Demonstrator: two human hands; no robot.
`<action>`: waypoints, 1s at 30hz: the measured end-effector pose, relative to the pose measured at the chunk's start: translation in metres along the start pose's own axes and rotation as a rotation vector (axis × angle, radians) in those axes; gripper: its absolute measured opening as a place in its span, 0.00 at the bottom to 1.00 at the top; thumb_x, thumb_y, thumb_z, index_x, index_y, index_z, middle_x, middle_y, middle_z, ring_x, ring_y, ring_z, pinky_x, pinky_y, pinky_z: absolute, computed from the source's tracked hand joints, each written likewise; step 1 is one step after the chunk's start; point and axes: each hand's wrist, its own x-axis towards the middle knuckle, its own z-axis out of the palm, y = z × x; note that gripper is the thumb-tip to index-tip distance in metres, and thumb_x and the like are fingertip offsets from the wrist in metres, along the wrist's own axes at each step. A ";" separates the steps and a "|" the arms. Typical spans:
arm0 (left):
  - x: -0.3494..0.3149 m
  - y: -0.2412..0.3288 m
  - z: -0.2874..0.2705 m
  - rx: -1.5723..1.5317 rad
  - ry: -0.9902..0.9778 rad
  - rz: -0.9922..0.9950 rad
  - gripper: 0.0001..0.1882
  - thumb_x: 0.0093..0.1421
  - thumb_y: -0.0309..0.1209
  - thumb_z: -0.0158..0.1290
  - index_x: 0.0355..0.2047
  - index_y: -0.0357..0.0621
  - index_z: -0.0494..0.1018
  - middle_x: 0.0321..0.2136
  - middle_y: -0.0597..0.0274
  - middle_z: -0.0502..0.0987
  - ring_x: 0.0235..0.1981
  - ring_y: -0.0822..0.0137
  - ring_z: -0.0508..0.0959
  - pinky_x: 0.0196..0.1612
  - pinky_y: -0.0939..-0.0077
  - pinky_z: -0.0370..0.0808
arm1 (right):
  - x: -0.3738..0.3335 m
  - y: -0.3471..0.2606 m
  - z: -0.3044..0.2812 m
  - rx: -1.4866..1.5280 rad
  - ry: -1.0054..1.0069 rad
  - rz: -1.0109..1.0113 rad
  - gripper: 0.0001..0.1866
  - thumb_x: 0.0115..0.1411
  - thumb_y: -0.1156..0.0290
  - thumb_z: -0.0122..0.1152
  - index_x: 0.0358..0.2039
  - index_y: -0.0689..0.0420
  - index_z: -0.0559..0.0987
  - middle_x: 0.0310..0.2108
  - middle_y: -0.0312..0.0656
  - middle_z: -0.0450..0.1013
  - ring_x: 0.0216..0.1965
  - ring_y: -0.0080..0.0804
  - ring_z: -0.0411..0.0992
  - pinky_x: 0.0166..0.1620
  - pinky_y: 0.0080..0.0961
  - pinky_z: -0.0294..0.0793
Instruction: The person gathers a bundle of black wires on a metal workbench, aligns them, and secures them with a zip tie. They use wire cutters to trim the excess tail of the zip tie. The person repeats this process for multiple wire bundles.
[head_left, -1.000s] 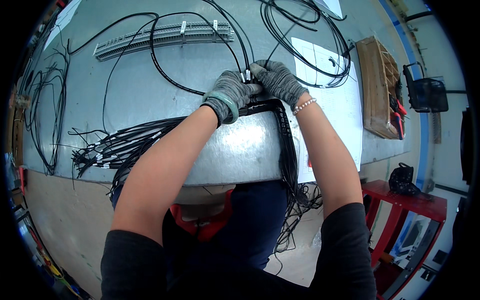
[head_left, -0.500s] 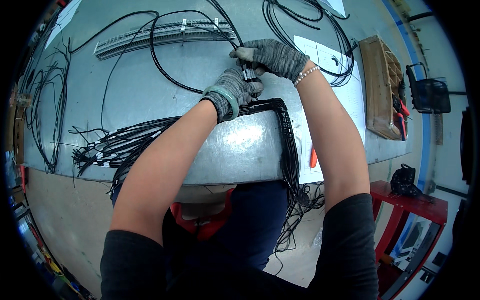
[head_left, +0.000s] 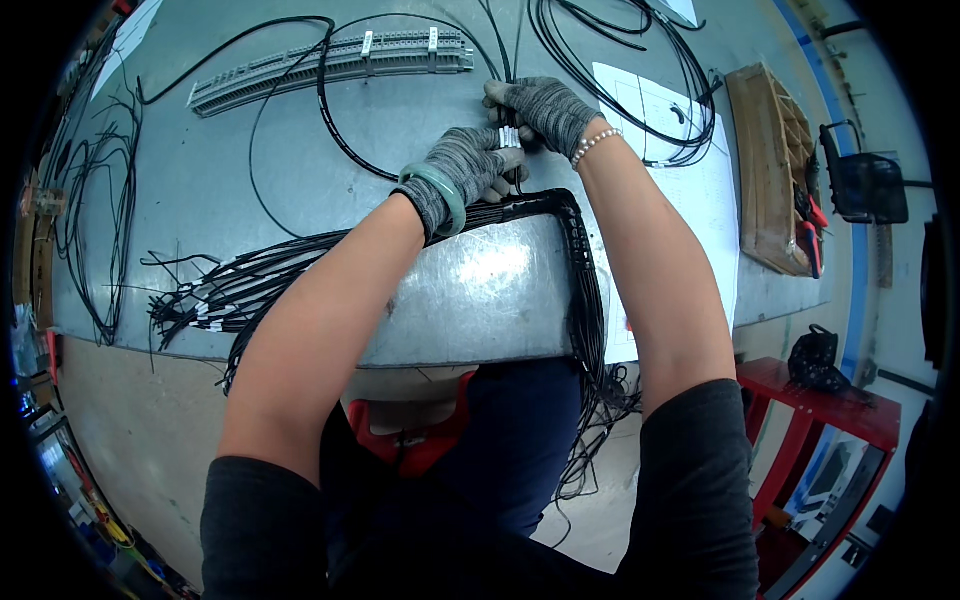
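Observation:
Both my hands wear grey knitted gloves and work at the middle of the metal table [head_left: 270, 190]. My left hand [head_left: 470, 160] is closed on several thin black cables [head_left: 512, 60], just below their white marker sleeves [head_left: 508, 137]. Slightly farther away, my right hand [head_left: 545, 108] pinches the same cables above the sleeves. Right below the left hand runs a thick black cable harness [head_left: 578, 240]. It bends at a corner and hangs over the table's near edge; its other branch fans out leftward into loose ends with white markers [head_left: 205, 318].
Behind my left hand lies a grey terminal block strip [head_left: 330, 72]. Coiled black cable [head_left: 690, 130] rests over printed paper sheets [head_left: 690, 220] at right, beside a wooden box [head_left: 765, 180] with red-handled tools [head_left: 812, 240]. More loose wires [head_left: 100, 210] lie far left. A red stand [head_left: 830, 405] is at lower right.
My right hand has shifted slightly right and nearer along the cables, and the left hand slightly left. The thin cables beyond them have swung right. Both hands keep their grip.

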 end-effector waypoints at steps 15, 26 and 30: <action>0.001 0.014 -0.001 0.103 0.070 -0.137 0.12 0.60 0.36 0.57 0.38 0.42 0.77 0.24 0.63 0.79 0.18 0.78 0.74 0.22 0.83 0.73 | -0.102 0.070 0.014 -1.061 0.233 -0.689 0.20 0.60 0.56 0.57 0.50 0.50 0.75 0.44 0.42 0.74 0.48 0.36 0.71 0.55 0.34 0.67; 0.008 0.015 0.011 0.019 0.147 -0.255 0.09 0.51 0.36 0.64 0.27 0.47 0.79 0.15 0.71 0.72 0.11 0.79 0.66 0.14 0.85 0.66 | -0.096 0.084 0.032 -1.226 0.258 -0.524 0.19 0.59 0.64 0.55 0.50 0.55 0.73 0.46 0.42 0.71 0.49 0.37 0.69 0.53 0.33 0.69; 0.018 0.010 0.006 0.027 0.180 -0.306 0.09 0.53 0.37 0.63 0.27 0.46 0.79 0.15 0.72 0.73 0.11 0.80 0.66 0.13 0.88 0.66 | -0.095 0.077 0.033 -1.227 0.197 -0.488 0.20 0.59 0.63 0.56 0.51 0.54 0.73 0.46 0.42 0.70 0.49 0.36 0.70 0.52 0.33 0.70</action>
